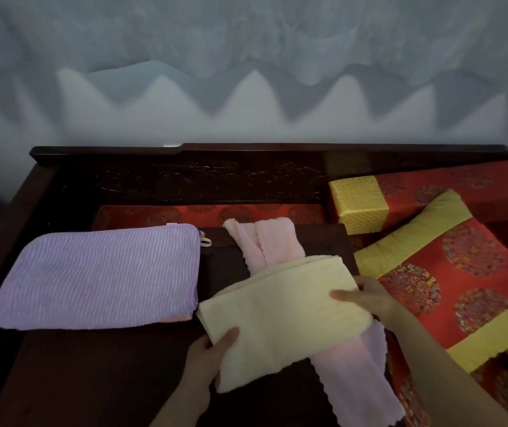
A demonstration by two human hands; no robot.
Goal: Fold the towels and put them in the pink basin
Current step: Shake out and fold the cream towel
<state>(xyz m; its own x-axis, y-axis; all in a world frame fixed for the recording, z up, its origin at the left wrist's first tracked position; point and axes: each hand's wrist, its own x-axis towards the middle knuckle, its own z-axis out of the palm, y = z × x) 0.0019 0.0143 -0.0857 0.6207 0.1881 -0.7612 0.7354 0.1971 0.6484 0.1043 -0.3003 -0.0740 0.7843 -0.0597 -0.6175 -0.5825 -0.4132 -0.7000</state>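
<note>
A folded yellow towel (280, 318) is gripped at its near-left corner by the left hand (204, 362), thumb on top. Its right edge is pinched by the right hand (366, 298). It is laid across a long pink towel (265, 245) on the dark wooden table (92, 371). A folded purple towel (98, 278) is seen just beside it on the left.

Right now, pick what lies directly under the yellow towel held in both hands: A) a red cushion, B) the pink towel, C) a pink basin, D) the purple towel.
B: the pink towel sticks out from beneath the yellow towel at its far and near edges; the purple towel lies beside it, to the left.
</note>
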